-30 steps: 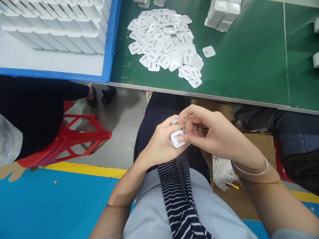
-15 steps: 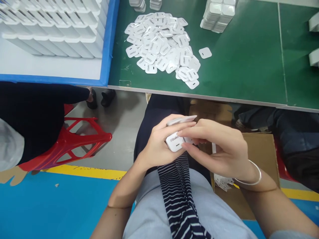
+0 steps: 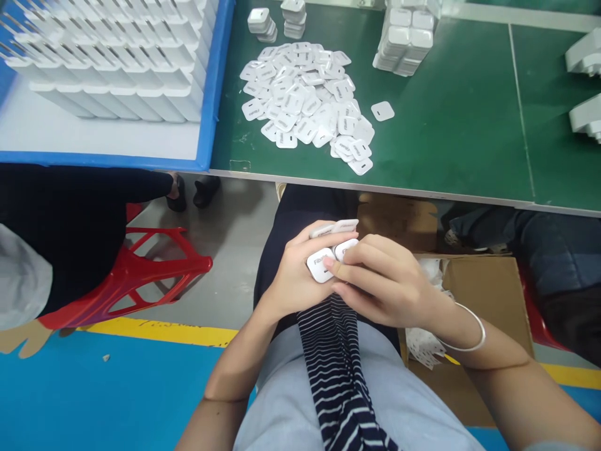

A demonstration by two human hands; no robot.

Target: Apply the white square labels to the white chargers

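Above my lap, my left hand [image 3: 293, 269] is closed around several small white plastic plates with rounded corners. One printed white plate [image 3: 320, 265] with a dark slot faces up in it; a second white plate [image 3: 344, 248] lies beside it, partly behind my right fingers. Two more white plates [image 3: 345, 225] stick out above the left index finger. My right hand [image 3: 385, 275] is closed over the plates, one fingertip pressing on the face of the first. How many plates sit beneath is hidden.
A loose pile of white plates [image 3: 305, 94] lies on the green table [image 3: 451, 125]. Stacked plates [image 3: 406, 37] stand behind it. At left is a blue-edged tray [image 3: 209, 138] with rows of white housings [image 3: 141, 100]. A red stool [image 3: 169, 257], a seated person and a cardboard box [image 3: 488, 300] are nearby.
My right hand has shifted left over the plates, its fingertip now on the face of the front plate. More of the second plate shows. The camera view has tilted slightly upward.
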